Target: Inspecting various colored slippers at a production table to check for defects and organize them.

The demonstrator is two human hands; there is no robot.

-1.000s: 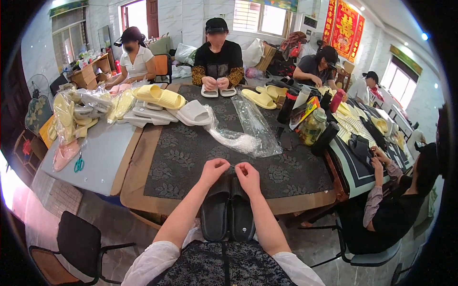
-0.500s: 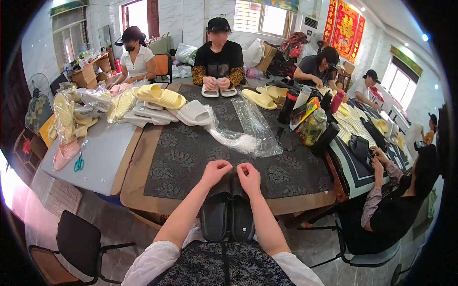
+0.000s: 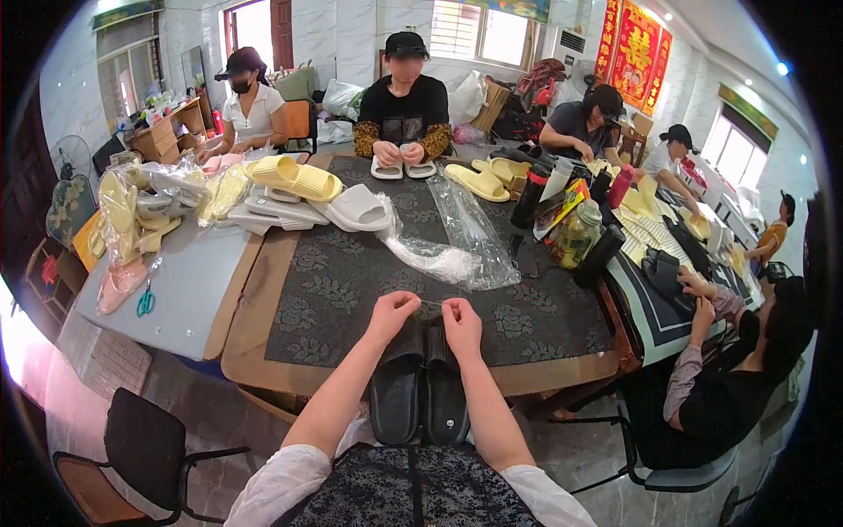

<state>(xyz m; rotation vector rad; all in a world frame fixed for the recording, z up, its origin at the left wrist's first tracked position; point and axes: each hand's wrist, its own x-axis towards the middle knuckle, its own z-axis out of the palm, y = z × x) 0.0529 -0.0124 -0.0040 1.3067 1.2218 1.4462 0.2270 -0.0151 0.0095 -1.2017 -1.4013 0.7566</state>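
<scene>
A thin, pale strand (image 3: pixel 430 303) is stretched between my two hands above the near edge of the table. My left hand (image 3: pixel 393 314) pinches one end between thumb and fingertips, and my right hand (image 3: pixel 462 325) pinches the other. Just below them, a pair of black slippers lies side by side, the left slipper (image 3: pixel 394 397) and the right slipper (image 3: pixel 445 404), heels toward me. The right one has a small round white mark at its heel. My hands and wrists partly hide the toe ends. What the strand is made of is too fine to make out.
Clear plastic bags (image 3: pixel 448 263) lie ahead of my hands. Grey slippers (image 3: pixel 360 207) and yellow slippers (image 3: pixel 294 178) are heaped far left, with teal scissors (image 3: pixel 146 302) nearby. Bottles and a glass jar (image 3: pixel 576 235) stand right. Several people work around the tables; black chairs (image 3: pixel 145 448) flank me.
My hands have moved slightly apart, and the strand now shows taut between them. At the right, the seated co-worker has leaned and shifted their hands. The slippers stay put.
</scene>
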